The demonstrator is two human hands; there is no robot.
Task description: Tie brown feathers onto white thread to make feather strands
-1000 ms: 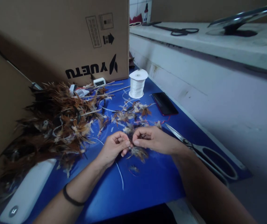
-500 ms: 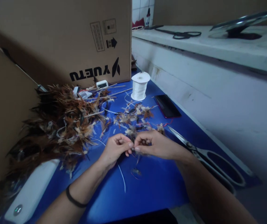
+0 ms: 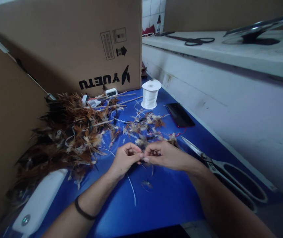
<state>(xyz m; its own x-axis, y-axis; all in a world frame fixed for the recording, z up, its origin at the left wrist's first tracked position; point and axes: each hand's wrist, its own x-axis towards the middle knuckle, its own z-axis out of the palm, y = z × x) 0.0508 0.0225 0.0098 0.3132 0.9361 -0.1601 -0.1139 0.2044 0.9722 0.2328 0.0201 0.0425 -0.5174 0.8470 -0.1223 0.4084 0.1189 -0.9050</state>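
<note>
My left hand (image 3: 127,158) and my right hand (image 3: 166,155) meet fingertip to fingertip over the blue table (image 3: 171,198). Both are closed in a pinch on small feathers, whose wisps show under the right fingers; the exact pinch point is mostly hidden. Just behind the fingers is a greyish feather tuft (image 3: 141,142). Below the hands a small dark feather (image 3: 146,184) shows blurred. A thin white cord (image 3: 131,186) curves past my left wrist. To the right of my right hand lie large scissors (image 3: 213,163), blades slightly apart.
A big feather pile (image 3: 82,138) covers the left side, beside a white device (image 3: 42,201). Behind are loose feather bunches (image 3: 138,127), a white spool (image 3: 150,96), a phone (image 3: 180,114) and a cardboard box (image 3: 64,43). On the ledge (image 3: 218,53) rests black scissors (image 3: 195,41).
The whole view has shifted slightly, so things sit a little further right and lower. Both hands keep their pinch at nearly the same spot.
</note>
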